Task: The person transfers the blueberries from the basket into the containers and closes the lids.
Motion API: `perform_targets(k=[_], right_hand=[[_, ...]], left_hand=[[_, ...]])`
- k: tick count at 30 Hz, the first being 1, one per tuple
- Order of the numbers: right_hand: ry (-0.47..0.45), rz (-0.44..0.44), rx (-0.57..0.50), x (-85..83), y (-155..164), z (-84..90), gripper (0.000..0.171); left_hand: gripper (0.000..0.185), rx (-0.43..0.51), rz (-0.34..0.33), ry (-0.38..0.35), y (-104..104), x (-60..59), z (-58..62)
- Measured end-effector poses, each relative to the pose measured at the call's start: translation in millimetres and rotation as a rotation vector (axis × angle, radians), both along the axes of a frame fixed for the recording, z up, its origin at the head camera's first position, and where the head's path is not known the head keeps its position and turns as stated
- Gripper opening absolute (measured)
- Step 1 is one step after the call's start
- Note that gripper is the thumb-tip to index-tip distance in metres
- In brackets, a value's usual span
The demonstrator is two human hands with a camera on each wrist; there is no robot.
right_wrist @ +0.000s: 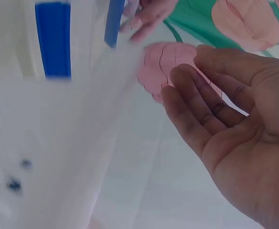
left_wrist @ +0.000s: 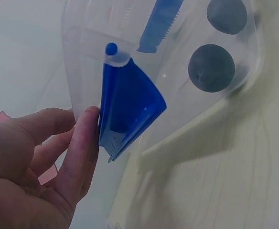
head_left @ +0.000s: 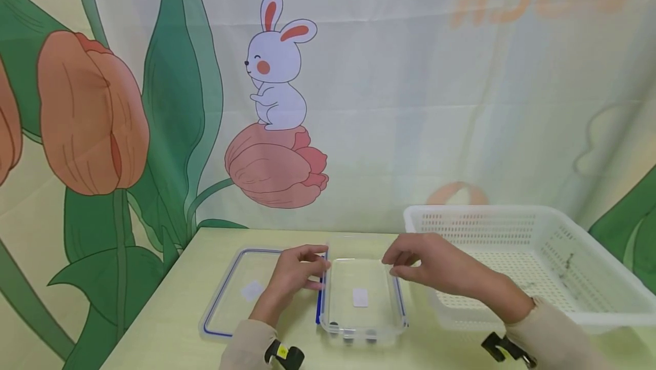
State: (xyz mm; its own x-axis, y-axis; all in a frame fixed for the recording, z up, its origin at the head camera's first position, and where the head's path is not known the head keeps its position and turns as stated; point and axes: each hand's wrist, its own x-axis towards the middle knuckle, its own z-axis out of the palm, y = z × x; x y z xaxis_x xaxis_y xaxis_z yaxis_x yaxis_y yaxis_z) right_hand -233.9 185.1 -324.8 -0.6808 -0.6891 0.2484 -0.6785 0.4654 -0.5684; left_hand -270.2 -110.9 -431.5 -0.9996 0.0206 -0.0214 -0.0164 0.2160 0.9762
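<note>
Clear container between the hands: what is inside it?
Inside the clear container lies a small white rectangular piece; dark round spots show at its near wall, whether inside or under it is unclear. The left hand covers its left edge.

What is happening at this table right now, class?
A person works at a clear container on a pale table. The left hand touches the blue clip on the container's left side, while the right hand hovers with relaxed fingers over its right rim. A clear lid with blue edging lies flat to the left, and a white basket stands to the right.
</note>
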Motion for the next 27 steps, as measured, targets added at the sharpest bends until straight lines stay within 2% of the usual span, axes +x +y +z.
perform_targets(k=[5,12,21,27], right_hand=[[-0.048,-0.043,-0.023,-14.1,14,9.6,0.013],[-0.07,-0.157,0.031,-36.7,36,19.4,0.015],[0.04,-0.208,0.079,-72.3,73,13.1,0.011],[-0.026,-0.264,0.076,-90.6,89,5.1,0.011]], left_hand=[[0.041,0.005,0.002,-0.006,0,0.0,-0.1],[0.04,0.004,0.005,-0.011,0,-0.6,0.4],[0.041,0.02,-0.006,-0.01,-1,-1.8,-0.8],[0.041,0.023,-0.006,-0.004,-2,-2.4,-2.7]])
